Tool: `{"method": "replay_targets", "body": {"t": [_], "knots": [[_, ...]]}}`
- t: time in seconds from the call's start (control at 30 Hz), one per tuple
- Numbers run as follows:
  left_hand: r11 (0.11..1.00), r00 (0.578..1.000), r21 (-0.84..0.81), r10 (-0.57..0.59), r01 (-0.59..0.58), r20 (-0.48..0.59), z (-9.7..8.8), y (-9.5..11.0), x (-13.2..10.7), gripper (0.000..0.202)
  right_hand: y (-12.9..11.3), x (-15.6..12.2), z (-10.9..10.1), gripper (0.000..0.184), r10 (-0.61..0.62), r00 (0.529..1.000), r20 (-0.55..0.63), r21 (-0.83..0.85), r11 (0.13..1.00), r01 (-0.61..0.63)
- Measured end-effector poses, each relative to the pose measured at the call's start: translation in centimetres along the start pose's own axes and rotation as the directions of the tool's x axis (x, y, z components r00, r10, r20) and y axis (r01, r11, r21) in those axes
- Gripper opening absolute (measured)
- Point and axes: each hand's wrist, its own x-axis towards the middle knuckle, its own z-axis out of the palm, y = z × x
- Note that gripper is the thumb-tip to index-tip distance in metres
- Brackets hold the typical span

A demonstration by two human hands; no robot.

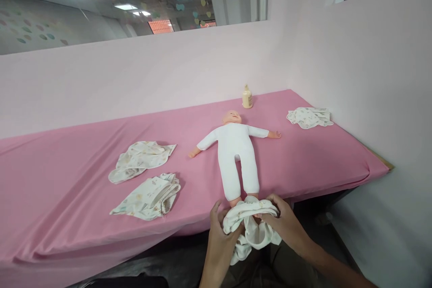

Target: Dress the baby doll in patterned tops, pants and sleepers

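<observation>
Both hands are bunched at the bench's near edge: the left hand [219,229] and right hand [286,222] each have fingers curled tight into a small white printed cotton garment [251,225], stretching its opening wide (apparently to fit over feet) right at the soft white-suited baby doll [236,153], lying face-up mid-bench.

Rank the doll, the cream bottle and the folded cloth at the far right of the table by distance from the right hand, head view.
From the right hand, which holds a white garment:
1. Doll, just ahead, its feet at the garment.
2. Folded cloth, farther back on the right.
3. Cream bottle, at the back wall, beyond the doll's head.
</observation>
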Motion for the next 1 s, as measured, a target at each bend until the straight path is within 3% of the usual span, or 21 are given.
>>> {"method": "replay_targets", "body": {"t": [0.13, 0.3, 0.4, 0.47, 0.57, 0.67, 0.73, 0.83, 0.9, 1.0], "knots": [[0.999, 1.000, 0.044, -0.018, 0.018, -0.004, -0.1, 0.8, -0.5, 0.083, 0.1, -0.2, 0.1, 0.018, 0.017, 1.000, 0.007, 0.053, 0.998, -0.018], [0.958, 0.986, 0.286, -0.044, -0.004, 0.162, -1.6, 2.0, -1.0, 0.066, -0.1, -0.9, -0.2, 0.015, -0.029, 0.999, 0.045, -0.027, 0.999, 0.030], [0.952, 0.966, 0.302, -0.037, -0.043, 0.255, -2.8, 3.2, -1.6, 0.059, -0.5, -1.4, -1.1, 0.014, -0.034, 0.994, 0.104, -0.113, 0.993, 0.046], [0.975, 0.922, 0.211, -0.015, -0.073, 0.388, -3.8, 4.3, -1.8, 0.060, -1.2, -1.7, -2.3, 0.018, -0.034, 0.977, 0.208, -0.166, 0.984, 0.069], [0.996, 0.804, 0.074, 0.002, -0.057, 0.595, -5.9, 6.4, -1.3, 0.070, -3.6, -1.9, -4.9, 0.032, -0.038, 0.917, 0.397, -0.280, 0.947, 0.160], [0.985, 0.732, 0.084, 0.054, -0.150, 0.679, -8.1, 9.7, 0.1, 0.074, -7.5, -1.7, -7.9, 0.048, -0.057, 0.868, 0.494, -0.359, 0.895, 0.264], [0.929, 0.720, 0.201, 0.092, -0.311, 0.688, -9.0, 12.6, 1.2, 0.059, -10.4, -1.3, -9.6, 0.055, -0.057, 0.851, 0.522, -0.343, 0.900, 0.270], [0.718, 0.773, 0.468, 0.152, -0.515, 0.616, -9.3, 17.6, 2.5, 0.040, -14.4, -0.5, -11.2, 0.045, -0.161, 0.889, 0.428, -0.321, 0.893, 0.316], [0.542, 0.773, 0.583, 0.225, -0.606, 0.594, -9.2, 20.6, 3.4, 0.041, -16.5, 0.4, -11.6, 0.038, -0.269, 0.900, 0.343, -0.365, 0.844, 0.392], [0.373, 0.748, 0.648, 0.346, -0.664, 0.567, -9.2, 24.0, 4.6, 0.047, -18.4, 1.9, -11.5, 0.038, -0.403, 0.875, 0.268, -0.493, 0.723, 0.484]]}}
